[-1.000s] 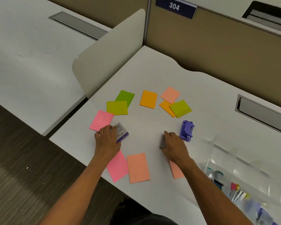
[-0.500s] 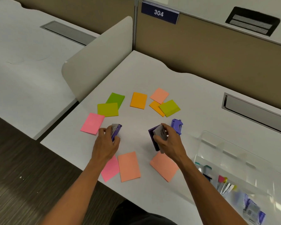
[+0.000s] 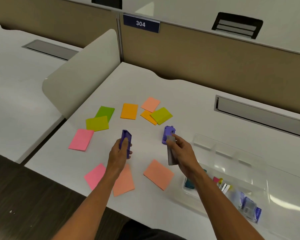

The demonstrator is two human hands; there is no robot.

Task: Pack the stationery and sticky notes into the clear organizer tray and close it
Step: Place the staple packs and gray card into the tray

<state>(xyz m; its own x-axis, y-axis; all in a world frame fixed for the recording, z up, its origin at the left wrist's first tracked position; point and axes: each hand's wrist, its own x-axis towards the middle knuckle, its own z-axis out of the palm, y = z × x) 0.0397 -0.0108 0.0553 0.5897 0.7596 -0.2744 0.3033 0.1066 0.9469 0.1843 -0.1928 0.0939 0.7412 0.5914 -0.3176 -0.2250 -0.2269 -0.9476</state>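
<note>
You've got a white desk (image 3: 189,94) covered in bright sticky notes: two pink ones (image 3: 81,139) (image 3: 94,175) toward the left edge, a lime pad (image 3: 97,123) overlapping a darker green one (image 3: 105,111), a solid orange note (image 3: 129,111) toward the back, and a salmon note (image 3: 150,104) beside a yellow-green pad (image 3: 161,115) that sits on another orange one (image 3: 147,116). Two more salmon notes (image 3: 158,174) (image 3: 124,182) lie by the front edge. Your left hand (image 3: 119,153) has a purple box (image 3: 126,141), your right hand (image 3: 182,151) a grey one (image 3: 171,153), next to a purple hole punch (image 3: 169,133). The clear organizer tray (image 3: 249,170) shows teal, pink, yellow and purple bits inside. The partition is tan, with a navy "304" sign (image 3: 141,23) in white digits.
</note>
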